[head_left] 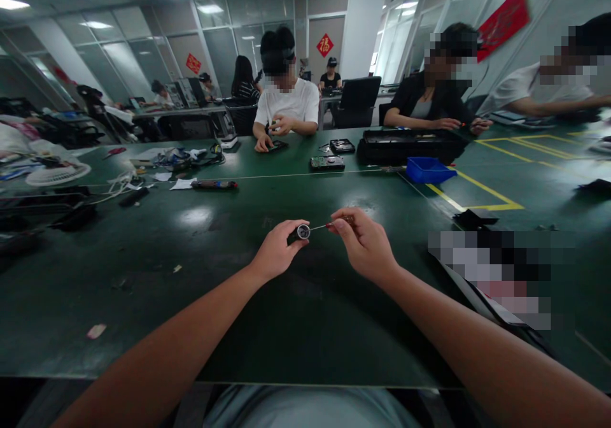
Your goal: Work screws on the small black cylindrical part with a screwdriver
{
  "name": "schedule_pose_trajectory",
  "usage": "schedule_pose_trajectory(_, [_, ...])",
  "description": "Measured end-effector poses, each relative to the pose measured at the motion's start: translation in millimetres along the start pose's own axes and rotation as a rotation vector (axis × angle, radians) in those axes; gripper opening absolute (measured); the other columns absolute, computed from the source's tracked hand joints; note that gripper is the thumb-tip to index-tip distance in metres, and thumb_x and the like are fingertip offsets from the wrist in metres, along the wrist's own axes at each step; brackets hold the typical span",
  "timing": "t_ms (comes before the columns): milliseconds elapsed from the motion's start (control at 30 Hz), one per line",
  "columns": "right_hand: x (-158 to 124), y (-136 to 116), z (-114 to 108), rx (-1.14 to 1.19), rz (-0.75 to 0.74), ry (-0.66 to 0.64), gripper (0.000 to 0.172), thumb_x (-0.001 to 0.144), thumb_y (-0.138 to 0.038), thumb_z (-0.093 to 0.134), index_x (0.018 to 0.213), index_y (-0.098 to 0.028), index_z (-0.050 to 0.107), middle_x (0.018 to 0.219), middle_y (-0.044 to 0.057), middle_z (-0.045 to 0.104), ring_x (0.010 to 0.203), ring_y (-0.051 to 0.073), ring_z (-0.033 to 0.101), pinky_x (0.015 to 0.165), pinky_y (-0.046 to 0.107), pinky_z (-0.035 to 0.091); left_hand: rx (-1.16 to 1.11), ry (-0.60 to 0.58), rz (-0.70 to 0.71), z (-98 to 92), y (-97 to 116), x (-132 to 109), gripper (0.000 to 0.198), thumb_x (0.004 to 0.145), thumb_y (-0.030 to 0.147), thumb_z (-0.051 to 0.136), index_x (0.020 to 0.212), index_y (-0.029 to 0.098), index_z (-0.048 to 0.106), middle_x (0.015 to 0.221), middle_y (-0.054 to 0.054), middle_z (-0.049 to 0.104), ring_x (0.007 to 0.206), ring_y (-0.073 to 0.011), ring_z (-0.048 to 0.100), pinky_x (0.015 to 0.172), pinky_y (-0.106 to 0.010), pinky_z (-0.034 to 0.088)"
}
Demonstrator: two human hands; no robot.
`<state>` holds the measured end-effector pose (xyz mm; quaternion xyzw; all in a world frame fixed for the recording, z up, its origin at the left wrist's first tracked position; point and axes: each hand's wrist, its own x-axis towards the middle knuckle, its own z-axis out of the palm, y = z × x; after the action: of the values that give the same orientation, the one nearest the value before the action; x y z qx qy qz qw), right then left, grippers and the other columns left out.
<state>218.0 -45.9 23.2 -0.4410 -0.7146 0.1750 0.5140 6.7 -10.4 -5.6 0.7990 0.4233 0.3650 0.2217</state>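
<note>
Over the green table, my left hand (277, 249) pinches a small round part (303, 231) with a silvery rim and a dark inside; its exact kind is too small to make out. The open face of the part is turned toward me. My right hand (365, 243) is closed around the handle of a thin screwdriver (319, 227). Its metal shaft points left, and the tip meets or nearly meets the rim of the round part. Fingers hide most of the handle.
On the green table (305, 326) lie hard drives (327, 162), a blue tray (429, 170), a long black casing (410, 148) and a dark-handled tool (214, 185). Cables and loose parts (181, 156) crowd the far left. A co-worker (286, 106) handles something opposite; others sit at right.
</note>
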Motion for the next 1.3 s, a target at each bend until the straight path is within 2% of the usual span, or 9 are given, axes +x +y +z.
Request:
schedule_pose_trajectory(133, [1.2,-2.3,-1.1,-0.013,0.01,0.001,0.018,0.098,-0.033,0.05,0.103,-0.021,0.062,0.087,0.005,0.075,0.081,0.019,0.072,0.073,0.032,0.053,0.014,-0.006,0.002,-0.8,-0.2,-0.7,0.036,0.088,0.02,0.069,0.123,0.024,0.062,0.121,-0.004,0.066,0.116,-0.0218,0.059,0.105,-0.041,0.044])
schedule_pose_trajectory(367, [5.2,-4.6,-6.2,-0.226,0.052,0.051,0.031,0.088,-0.048,0.064,0.071,-0.022,0.064,0.063,0.001,0.066,0.056,0.016,0.06,0.055,0.029,0.042,0.034,-0.02,0.0,-3.1,-4.4,-1.2,0.039,0.09,0.028,0.066,0.129,0.027,0.06,0.129,-0.004,0.064,0.122,-0.0233,0.057,0.108,-0.044,0.043])
schedule_pose_trajectory(567, [3.8,-6.8,-5.6,-0.16,-0.029,-0.024,0.015,0.093,-0.034,0.056,0.096,-0.022,0.064,0.084,0.005,0.073,0.073,0.02,0.067,0.065,0.032,0.049,0.047,-0.051,-0.009,-5.3,-3.4,0.0,0.038,0.091,0.029,0.065,0.129,0.027,0.061,0.127,-0.004,0.066,0.118,-0.0244,0.06,0.106,-0.044,0.044])
schedule_pose_trajectory(667, [3.8,-7.8,-5.9,-0.159,-0.066,-0.071,0.014,0.094,-0.028,0.051,0.099,-0.021,0.062,0.088,0.005,0.072,0.078,0.02,0.067,0.071,0.033,0.049,0.067,-0.049,-0.007,-5.4,-3.5,0.7,0.036,0.092,0.029,0.064,0.128,0.026,0.061,0.126,-0.003,0.066,0.115,-0.0242,0.061,0.104,-0.043,0.045])
schedule_pose_trajectory(900, [4.1,-7.0,-3.5,-0.22,0.027,-0.056,0.026,0.098,-0.038,0.048,0.091,-0.022,0.066,0.063,-0.001,0.064,0.054,0.015,0.057,0.056,0.029,0.039,0.096,-0.059,0.005,-3.8,-1.5,0.6,0.036,0.091,0.026,0.066,0.126,0.025,0.061,0.123,-0.003,0.067,0.115,-0.0237,0.06,0.104,-0.043,0.044])
schedule_pose_trajectory(1000, [2.9,-7.9,-1.3,-0.212,0.006,-0.03,0.025,0.098,-0.032,0.046,0.115,-0.021,0.06,0.072,0.001,0.067,0.056,0.016,0.058,0.058,0.03,0.041,0.101,-0.066,0.008,-3.8,-0.8,0.0,0.036,0.091,0.027,0.065,0.127,0.026,0.061,0.123,-0.003,0.067,0.114,-0.0239,0.06,0.104,-0.044,0.043])
schedule_pose_trajectory(1067, [2.3,-9.1,-0.7,-0.2,-0.018,-0.021,0.029,0.097,-0.029,0.044,0.123,-0.02,0.055,0.078,0.003,0.068,0.062,0.018,0.06,0.062,0.031,0.043,0.096,-0.067,0.007,-3.8,-1.4,-0.4,0.036,0.092,0.028,0.065,0.128,0.027,0.061,0.125,-0.003,0.066,0.116,-0.0242,0.059,0.105,-0.044,0.043])
schedule_pose_trajectory(1233, [2.2,-12.7,-1.4,-0.234,0.02,-0.073,0.025,0.1,-0.036,0.041,0.1,-0.022,0.062,0.074,0.003,0.067,0.063,0.019,0.062,0.06,0.031,0.041,0.091,-0.068,0.009,-3.1,-3.3,-1.1,0.037,0.092,0.029,0.064,0.129,0.028,0.06,0.125,-0.003,0.066,0.116,-0.0247,0.059,0.105,-0.045,0.043])
schedule_pose_trajectory(1300, [1.9,-14.0,-1.2,-0.238,0.037,-0.07,0.026,0.1,-0.037,0.04,0.098,-0.023,0.061,0.073,0.003,0.068,0.063,0.019,0.063,0.059,0.031,0.04,0.09,-0.073,0.007,-2.5,-3.3,-0.8,0.037,0.091,0.029,0.064,0.128,0.028,0.06,0.124,-0.004,0.066,0.115,-0.0249,0.06,0.105,-0.046,0.043])
